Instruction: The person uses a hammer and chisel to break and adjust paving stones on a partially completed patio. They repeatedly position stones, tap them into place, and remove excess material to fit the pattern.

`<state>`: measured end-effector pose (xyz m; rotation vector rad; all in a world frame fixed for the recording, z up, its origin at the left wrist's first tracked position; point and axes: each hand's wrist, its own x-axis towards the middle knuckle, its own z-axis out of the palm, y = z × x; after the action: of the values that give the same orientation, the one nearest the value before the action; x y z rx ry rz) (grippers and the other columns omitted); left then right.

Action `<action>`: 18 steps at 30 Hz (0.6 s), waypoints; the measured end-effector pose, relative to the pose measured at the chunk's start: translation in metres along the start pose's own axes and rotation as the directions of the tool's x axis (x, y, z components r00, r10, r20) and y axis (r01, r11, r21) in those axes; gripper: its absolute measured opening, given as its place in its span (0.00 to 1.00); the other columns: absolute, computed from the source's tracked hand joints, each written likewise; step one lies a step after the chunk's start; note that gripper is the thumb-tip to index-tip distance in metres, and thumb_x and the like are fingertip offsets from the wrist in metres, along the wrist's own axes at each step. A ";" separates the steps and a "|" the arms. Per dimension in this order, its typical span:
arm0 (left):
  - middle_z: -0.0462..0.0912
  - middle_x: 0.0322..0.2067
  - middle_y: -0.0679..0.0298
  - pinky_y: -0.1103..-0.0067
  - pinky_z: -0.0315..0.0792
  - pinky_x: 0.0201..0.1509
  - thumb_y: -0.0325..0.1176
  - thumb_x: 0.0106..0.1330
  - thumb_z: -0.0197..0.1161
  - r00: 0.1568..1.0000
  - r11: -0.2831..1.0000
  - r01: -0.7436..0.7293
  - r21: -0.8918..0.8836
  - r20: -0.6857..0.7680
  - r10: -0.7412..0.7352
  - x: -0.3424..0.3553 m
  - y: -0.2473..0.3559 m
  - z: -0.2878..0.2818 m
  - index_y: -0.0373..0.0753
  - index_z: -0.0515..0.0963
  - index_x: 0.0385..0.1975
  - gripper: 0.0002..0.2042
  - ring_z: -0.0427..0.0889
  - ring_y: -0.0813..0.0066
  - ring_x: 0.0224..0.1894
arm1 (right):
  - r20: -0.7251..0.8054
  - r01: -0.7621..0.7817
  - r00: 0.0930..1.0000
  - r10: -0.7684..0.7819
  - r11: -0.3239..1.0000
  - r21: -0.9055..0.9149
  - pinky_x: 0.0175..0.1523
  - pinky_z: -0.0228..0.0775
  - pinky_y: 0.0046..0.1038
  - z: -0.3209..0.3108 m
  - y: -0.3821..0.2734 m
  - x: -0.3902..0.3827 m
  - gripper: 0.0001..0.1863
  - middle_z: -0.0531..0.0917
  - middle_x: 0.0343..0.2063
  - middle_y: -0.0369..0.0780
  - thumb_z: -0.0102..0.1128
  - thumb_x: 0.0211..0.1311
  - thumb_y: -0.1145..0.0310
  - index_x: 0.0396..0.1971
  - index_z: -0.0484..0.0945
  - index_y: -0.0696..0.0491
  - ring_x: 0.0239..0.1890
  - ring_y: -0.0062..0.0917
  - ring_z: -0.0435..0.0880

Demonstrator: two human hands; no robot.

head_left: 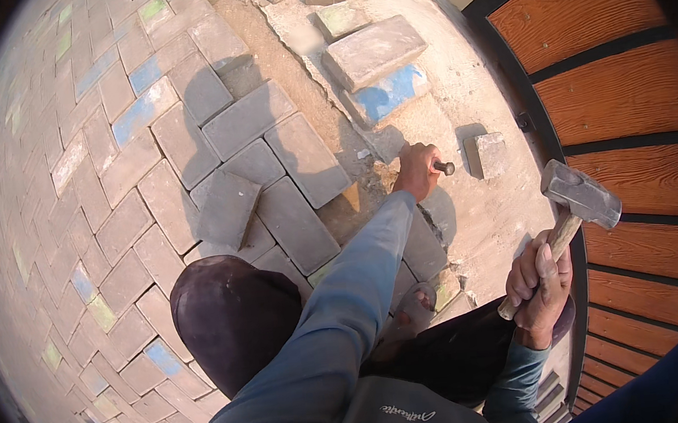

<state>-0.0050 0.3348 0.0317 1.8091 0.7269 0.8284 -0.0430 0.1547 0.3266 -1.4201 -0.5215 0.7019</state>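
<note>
My left hand [415, 171] is closed around a chisel [444, 169]; only its round metal head pokes out past the fist, and its other end is hidden. That fist is low over the sandy, broken edge between the paving and the concrete strip [484, 234]. In my right hand [540, 278], a sledge-type hammer [582, 194] with a grey steel head and a short wooden handle is held up, apart from the chisel. A loose grey paving block [227, 208] lies tilted on the laid pavers [303, 223] left of my left hand.
Beyond my left hand, a whole paver [377, 51] rests by a blue-painted block [391, 92]. A small block piece [486, 156] sits on the concrete. A brown slatted gate [622, 94] with a black frame borders the right side. Bare sand [257, 36] runs along the paving's edge.
</note>
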 end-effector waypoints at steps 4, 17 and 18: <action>0.77 0.34 0.57 0.59 0.66 0.56 0.22 0.49 0.72 0.996 0.996 -0.052 -0.078 -0.074 0.046 -0.004 -0.005 0.003 0.42 0.76 0.29 0.12 0.74 0.51 0.43 | -0.035 -0.186 0.982 0.184 0.982 -0.045 0.14 0.53 0.17 0.020 0.032 -0.001 0.09 0.63 0.18 0.30 0.53 0.78 0.63 0.41 0.70 0.54 0.13 0.11 0.58; 0.80 0.30 0.52 0.58 0.71 0.52 0.27 0.53 0.69 0.996 0.991 0.087 -0.101 -0.029 -0.090 0.014 0.006 -0.006 0.36 0.77 0.27 0.06 0.79 0.48 0.43 | -0.161 0.341 0.884 -0.439 0.840 -0.421 0.17 0.54 0.18 0.047 0.066 0.069 0.09 0.65 0.18 0.31 0.53 0.78 0.64 0.39 0.68 0.54 0.15 0.10 0.61; 0.80 0.29 0.52 0.58 0.71 0.51 0.26 0.52 0.69 0.997 0.992 0.055 -0.111 -0.044 -0.060 0.014 0.004 -0.007 0.37 0.77 0.27 0.06 0.79 0.48 0.41 | -0.224 0.146 0.931 -0.289 0.856 -0.496 0.17 0.54 0.18 0.044 0.088 0.071 0.09 0.65 0.18 0.30 0.54 0.78 0.64 0.40 0.68 0.54 0.15 0.09 0.60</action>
<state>-0.0021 0.3483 0.0402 1.6684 0.7463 0.8589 -0.0360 0.2369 0.2382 -1.8488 -0.6361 0.1680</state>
